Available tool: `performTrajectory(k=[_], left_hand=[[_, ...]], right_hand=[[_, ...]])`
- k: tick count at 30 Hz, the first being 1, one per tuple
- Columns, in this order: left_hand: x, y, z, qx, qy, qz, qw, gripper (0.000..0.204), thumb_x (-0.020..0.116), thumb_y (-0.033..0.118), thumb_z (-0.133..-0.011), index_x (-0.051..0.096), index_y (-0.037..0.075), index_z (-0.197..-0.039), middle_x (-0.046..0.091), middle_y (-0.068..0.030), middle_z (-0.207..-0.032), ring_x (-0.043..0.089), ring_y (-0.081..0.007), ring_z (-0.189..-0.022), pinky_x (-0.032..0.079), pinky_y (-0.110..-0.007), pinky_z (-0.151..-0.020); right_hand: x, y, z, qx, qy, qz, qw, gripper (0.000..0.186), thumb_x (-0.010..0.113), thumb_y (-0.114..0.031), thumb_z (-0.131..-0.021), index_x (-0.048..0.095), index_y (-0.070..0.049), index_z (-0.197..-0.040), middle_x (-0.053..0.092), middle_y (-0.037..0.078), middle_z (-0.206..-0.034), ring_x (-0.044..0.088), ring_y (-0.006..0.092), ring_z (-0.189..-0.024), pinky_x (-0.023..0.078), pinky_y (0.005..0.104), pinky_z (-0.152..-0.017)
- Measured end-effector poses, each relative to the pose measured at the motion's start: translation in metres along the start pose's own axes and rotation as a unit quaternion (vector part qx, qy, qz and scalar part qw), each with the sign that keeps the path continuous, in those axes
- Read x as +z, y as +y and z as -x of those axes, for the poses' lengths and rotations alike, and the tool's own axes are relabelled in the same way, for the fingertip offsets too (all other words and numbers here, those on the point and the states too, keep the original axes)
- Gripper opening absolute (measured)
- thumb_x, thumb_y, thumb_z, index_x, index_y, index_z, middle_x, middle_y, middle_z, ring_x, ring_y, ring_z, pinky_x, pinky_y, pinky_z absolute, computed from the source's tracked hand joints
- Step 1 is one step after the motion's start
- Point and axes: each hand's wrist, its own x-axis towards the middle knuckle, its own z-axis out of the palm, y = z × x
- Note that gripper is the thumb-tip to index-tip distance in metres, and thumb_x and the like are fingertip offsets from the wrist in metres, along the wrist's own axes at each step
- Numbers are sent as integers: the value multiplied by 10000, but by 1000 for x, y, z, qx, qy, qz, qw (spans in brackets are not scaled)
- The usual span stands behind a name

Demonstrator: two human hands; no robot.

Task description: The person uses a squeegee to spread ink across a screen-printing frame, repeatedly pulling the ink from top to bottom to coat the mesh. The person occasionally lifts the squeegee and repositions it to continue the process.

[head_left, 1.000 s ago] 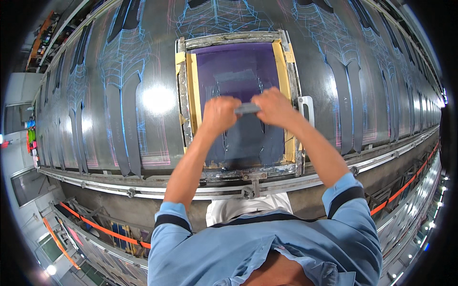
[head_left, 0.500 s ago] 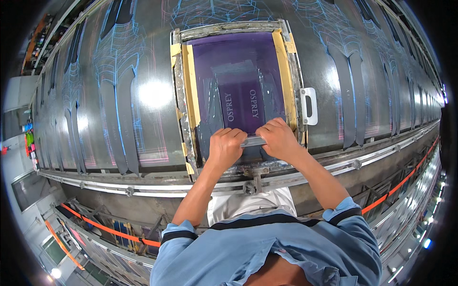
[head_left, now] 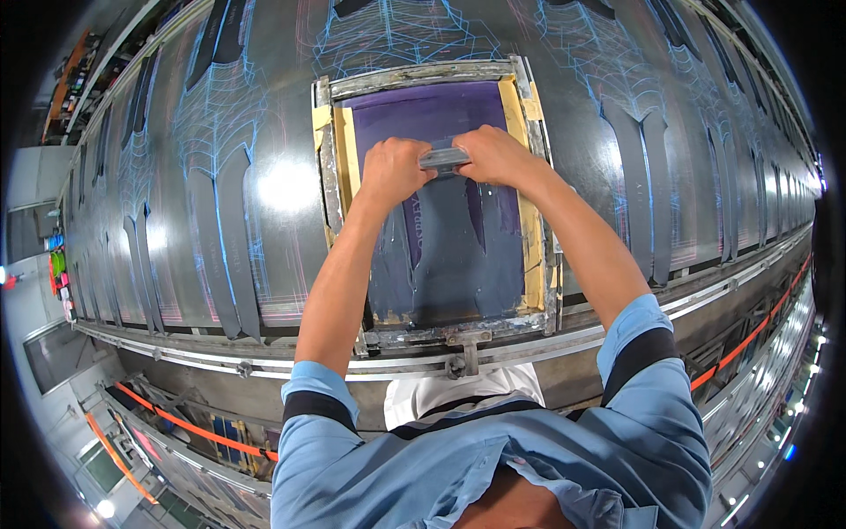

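A screen printing frame [head_left: 423, 74] with a purple mesh [head_left: 429, 104] lies on the long dark table, its side edges lined with yellow tape [head_left: 346, 145]. Both my hands grip a grey squeegee [head_left: 444, 159] across the upper part of the mesh. My left hand [head_left: 397, 170] is closed round its left end, my right hand [head_left: 495, 157] round its right end. Dark grey ink [head_left: 432, 286] covers the mesh on the near side of the squeegee, with narrow purple parts showing through. The squeegee's lower edge is hidden from sight.
Dark cut fabric strips [head_left: 214, 251] lie in pairs on the table [head_left: 286, 229], among blue and pink guide lines. A metal rail [head_left: 256, 360] runs along the near edge. A metal catch [head_left: 467, 339] joins the frame's near side. An orange strip [head_left: 189, 423] is below the rail.
Both hands have moved the squeegee away from me, from the frame's near end to its far part. Grey ink now spreads over the near mesh, hiding much of the purple.
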Motion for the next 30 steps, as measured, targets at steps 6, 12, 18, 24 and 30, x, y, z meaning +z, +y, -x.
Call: performTrajectory(k=[6,12,18,24,30], left_hand=[[5,3,6,5,9,-15,1000,221,855,198,-685,719,92,-824,710,-130,-803,671,-380,-751,515,-473,-664],[33,40,107,42,56,30,997,171,807,110,-665,702,95,-800,692,-106,-782,673,-345,-726,529,-458,-653],[39,76,184,57,87,-5,995,227,794,66,-615,720,100,-827,695,-52,-803,670,-274,-753,524,-410,-707],[17,69,160,31,12,25,999,174,828,113,-669,747,97,-822,713,-72,-810,698,-309,-798,556,-421,-746],[1,30,79,64,103,-14,993,181,828,124,-673,764,110,-841,712,-95,-818,680,-334,-818,551,-455,-743]], right_hand=[[11,0,9,7,49,-32,998,162,737,-145,-750,685,-50,-870,709,193,-838,687,418,-844,534,520,-757],[70,-29,97,-44,16,22,999,248,763,-170,-716,674,-61,-920,729,146,-954,681,367,-978,504,519,-835],[60,-59,160,4,51,-123,991,420,783,-302,-813,699,-89,-1165,719,156,-1074,651,352,-1078,468,452,-1003],[63,72,132,294,442,-2,847,282,711,-322,-934,654,-54,-1000,713,203,-909,678,402,-898,517,497,-795],[68,71,141,254,431,-147,853,220,693,-258,-960,610,-57,-927,664,201,-718,679,420,-687,500,476,-630]])
